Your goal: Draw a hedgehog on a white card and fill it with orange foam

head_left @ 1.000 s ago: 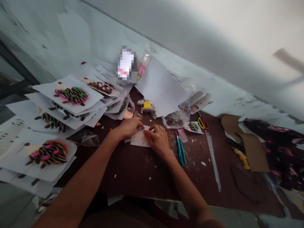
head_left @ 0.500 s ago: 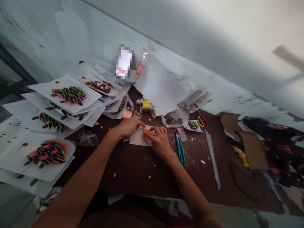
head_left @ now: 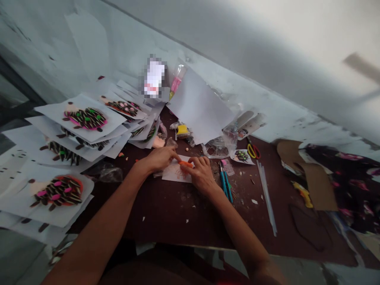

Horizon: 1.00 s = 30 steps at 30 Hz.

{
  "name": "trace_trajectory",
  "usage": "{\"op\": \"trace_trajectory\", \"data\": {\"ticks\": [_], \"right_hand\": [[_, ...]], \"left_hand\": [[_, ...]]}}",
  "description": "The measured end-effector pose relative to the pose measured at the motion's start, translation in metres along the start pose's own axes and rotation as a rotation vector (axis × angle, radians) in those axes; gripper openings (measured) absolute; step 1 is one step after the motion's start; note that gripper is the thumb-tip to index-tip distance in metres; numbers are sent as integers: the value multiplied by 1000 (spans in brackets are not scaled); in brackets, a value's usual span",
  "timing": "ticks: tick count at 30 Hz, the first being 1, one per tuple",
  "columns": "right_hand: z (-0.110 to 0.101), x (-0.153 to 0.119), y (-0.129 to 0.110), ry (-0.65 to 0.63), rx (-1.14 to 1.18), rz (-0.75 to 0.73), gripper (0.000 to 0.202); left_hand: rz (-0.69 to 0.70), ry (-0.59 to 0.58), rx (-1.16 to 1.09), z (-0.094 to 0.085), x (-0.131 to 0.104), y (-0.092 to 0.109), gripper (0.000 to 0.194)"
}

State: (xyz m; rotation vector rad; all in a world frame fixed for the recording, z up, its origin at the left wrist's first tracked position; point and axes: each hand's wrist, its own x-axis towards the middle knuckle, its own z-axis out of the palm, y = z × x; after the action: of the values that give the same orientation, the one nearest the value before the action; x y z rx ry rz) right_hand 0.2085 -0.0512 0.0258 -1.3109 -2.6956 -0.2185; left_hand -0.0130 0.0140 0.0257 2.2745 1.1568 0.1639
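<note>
A small white paper (head_left: 172, 172) with faint orange marks lies on the dark table. On its upper right part is a lump of orange clay (head_left: 186, 164). My left hand (head_left: 162, 159) reaches in from the left, its fingertips touching the clay's left edge. From the right, my right hand (head_left: 202, 174) has its thumb and fingers around the clay's right side. Blue-handled scissors (head_left: 226, 186) lie just right of my right hand.
Stacked sheets with clay hedgehogs (head_left: 86, 116) fill the left side. A blank sheet (head_left: 198, 107), a phone (head_left: 154, 77) and plastic bags are at the back. Red-yellow scissors (head_left: 253, 151), glue sticks (head_left: 267, 202), a glue gun (head_left: 303, 194) and cardboard (head_left: 320, 186) are right.
My left fingertips have moved slightly right and down onto the orange clay. My right hand has shifted slightly, still at the clay.
</note>
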Motion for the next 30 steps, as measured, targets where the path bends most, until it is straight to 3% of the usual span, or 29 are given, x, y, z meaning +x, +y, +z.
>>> {"op": "trace_trajectory", "data": {"ticks": [9, 21, 30], "right_hand": [[3, -10, 7, 2, 273, 160, 51], [-8, 2, 1, -85, -4, 37, 38], [-2, -7, 4, -37, 113, 110, 45]], "left_hand": [[-10, -7, -2, -1, -1, 2, 46], [2, 5, 9, 1, 0, -1, 44], [-11, -17, 24, -7, -5, 8, 47]]}}
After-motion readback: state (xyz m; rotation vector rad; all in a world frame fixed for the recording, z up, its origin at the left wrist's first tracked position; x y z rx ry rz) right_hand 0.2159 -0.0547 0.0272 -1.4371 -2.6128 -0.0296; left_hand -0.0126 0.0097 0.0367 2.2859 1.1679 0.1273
